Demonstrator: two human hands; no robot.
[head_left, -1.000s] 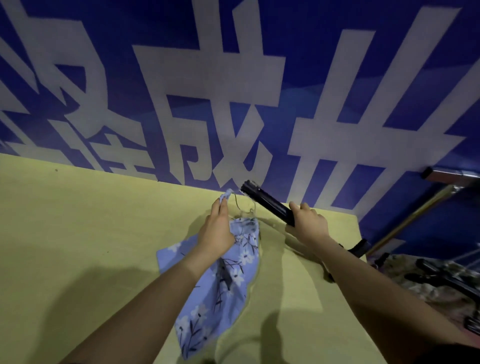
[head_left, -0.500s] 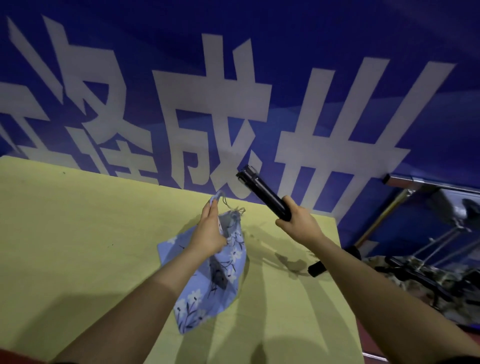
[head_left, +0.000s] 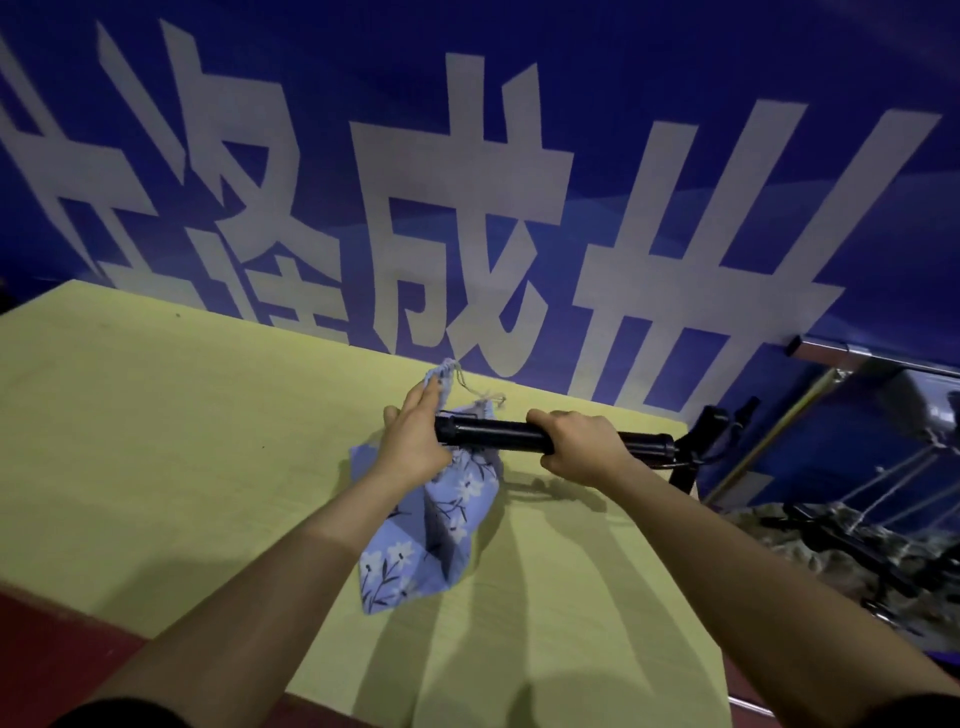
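My left hand (head_left: 415, 441) pinches the bag (head_left: 457, 499) by its mouth, lifting it open so my right hand (head_left: 576, 447), clenched round the black tube (head_left: 493, 435), can feed it in.

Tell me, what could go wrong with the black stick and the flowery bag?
1. The black rod has its tip at the mouth of the floral drawstring pouch, near the loose cord. It might snag the cord or rim instead of sliding in.
2. Only the left hand holds the mouth, at one side, so the soft cloth may bunch up.
3. The right hand grips mid-rod. The rod looks long for the pouch and may stick out.
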